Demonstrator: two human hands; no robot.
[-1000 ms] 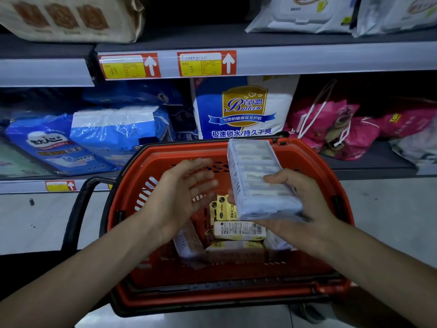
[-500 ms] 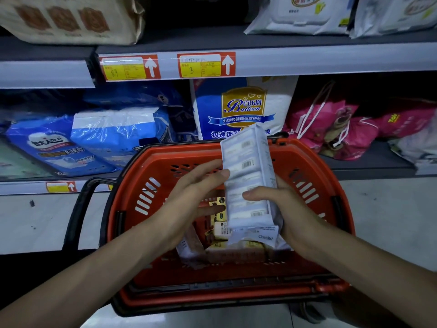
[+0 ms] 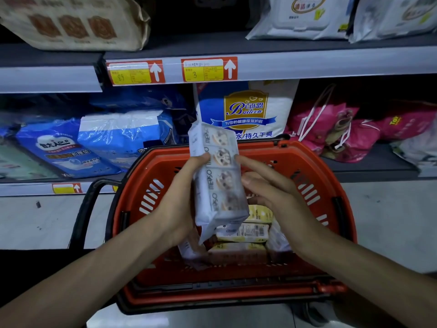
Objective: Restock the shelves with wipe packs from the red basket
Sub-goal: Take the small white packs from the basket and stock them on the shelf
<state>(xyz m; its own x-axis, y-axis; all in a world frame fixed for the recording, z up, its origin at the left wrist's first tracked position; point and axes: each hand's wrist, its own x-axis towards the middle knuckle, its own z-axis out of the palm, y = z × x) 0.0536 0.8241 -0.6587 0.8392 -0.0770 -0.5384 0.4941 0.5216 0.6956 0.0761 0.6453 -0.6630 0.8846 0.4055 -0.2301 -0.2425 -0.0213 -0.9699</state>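
Left grip point(image 3: 175, 209) wraps one upright wipe pack point(image 3: 217, 181) above the red basket point(image 3: 307, 157), right grip point(image 3: 279, 200) lies open, straight fingers touching its side; pack is not yet on the shelf point(image 3: 201, 43), more packs point(image 3: 243, 233) lie in the basket, so most restocking likely remains.

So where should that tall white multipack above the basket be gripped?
Probably around its middle, across the narrow width, coming in from the sides. The white multipack stands nearly upright, long and slim, above the red basket; the left hand grips its left edge, and the right hand touches its right.
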